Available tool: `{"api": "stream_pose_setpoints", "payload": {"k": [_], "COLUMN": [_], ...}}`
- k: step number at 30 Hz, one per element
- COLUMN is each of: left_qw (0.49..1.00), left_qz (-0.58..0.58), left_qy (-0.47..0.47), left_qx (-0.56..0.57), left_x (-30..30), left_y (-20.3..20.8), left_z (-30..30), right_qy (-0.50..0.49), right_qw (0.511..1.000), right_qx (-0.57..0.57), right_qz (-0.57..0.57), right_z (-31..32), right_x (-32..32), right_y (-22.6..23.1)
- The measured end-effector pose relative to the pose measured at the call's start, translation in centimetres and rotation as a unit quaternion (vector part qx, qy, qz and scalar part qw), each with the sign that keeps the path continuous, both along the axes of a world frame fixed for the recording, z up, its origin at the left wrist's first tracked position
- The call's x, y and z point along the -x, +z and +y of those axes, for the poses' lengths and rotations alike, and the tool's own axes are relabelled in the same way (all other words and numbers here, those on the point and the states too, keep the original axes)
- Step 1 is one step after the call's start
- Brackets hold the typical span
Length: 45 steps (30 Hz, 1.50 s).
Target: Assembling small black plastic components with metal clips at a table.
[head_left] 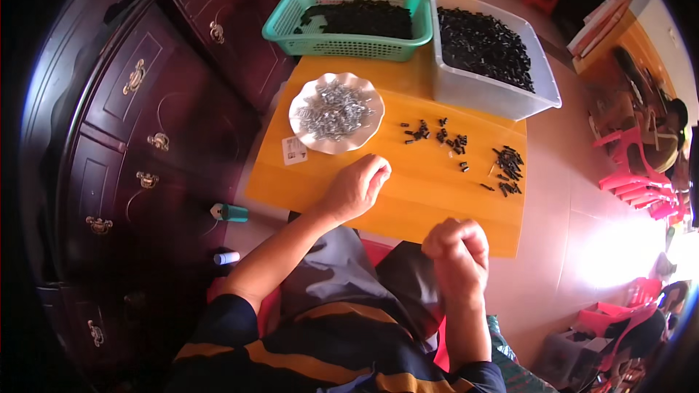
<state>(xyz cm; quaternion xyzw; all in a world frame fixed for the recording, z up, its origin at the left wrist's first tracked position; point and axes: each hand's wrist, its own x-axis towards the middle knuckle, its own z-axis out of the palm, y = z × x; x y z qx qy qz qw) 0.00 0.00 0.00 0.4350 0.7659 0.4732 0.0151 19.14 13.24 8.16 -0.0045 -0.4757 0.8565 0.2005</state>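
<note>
Striped dark sleeves and a camouflage-patterned lap fill the bottom of the view, on a red seat. Just above, the right hand hangs at the near edge of the yellow table, fingers curled tightly into a fist; whether anything is pinched inside cannot be told. Further in, the left hand rests on the tabletop, fingers folded under and pressed together, again hiding any contents.

Beyond the hands, small black cylindrical parts lie scattered across the middle of the table, pointing every which way, while a tighter cluster to the right lies mostly with long axes running near to far, slightly slanted. Left of them sits a white scalloped plate heaped with silvery metal pieces. At the far end stand a green mesh basket and a white plastic tub, both holding black parts.

Dark wooden cabinets with brass handles line the left; tiled floor and pink plastic chairs lie to the right.
</note>
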Motion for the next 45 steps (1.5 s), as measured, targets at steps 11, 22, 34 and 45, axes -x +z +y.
{"api": "stream_pose_setpoints", "payload": {"k": [11, 22, 34, 45], "left_qw": [0.999, 0.998, 0.999, 0.998], "left_qz": [0.02, 0.05, 0.037, 0.002], "left_qy": [-0.025, -0.04, -0.037, -0.042], "left_qx": [-0.015, -0.012, -0.016, -0.047], "left_x": [0.9, 0.7, 0.7, 0.8], "left_y": [-0.9, -0.9, -1.0, -1.0], "left_z": [-1.1, -0.9, -0.9, -1.0], "right_qy": [0.287, 0.178, -0.17, -0.21], "right_qw": [0.874, 0.899, 0.945, 0.63], "right_qx": [-0.005, 0.011, -0.27, -0.702], "right_qz": [0.393, 0.4, -0.073, -0.258], "right_z": [-6.3, -8.7, -3.9, 8.5], "right_x": [4.4, 3.5, 7.4, 15.2], "right_y": [12.8, 13.3, 6.1, -4.1]}}
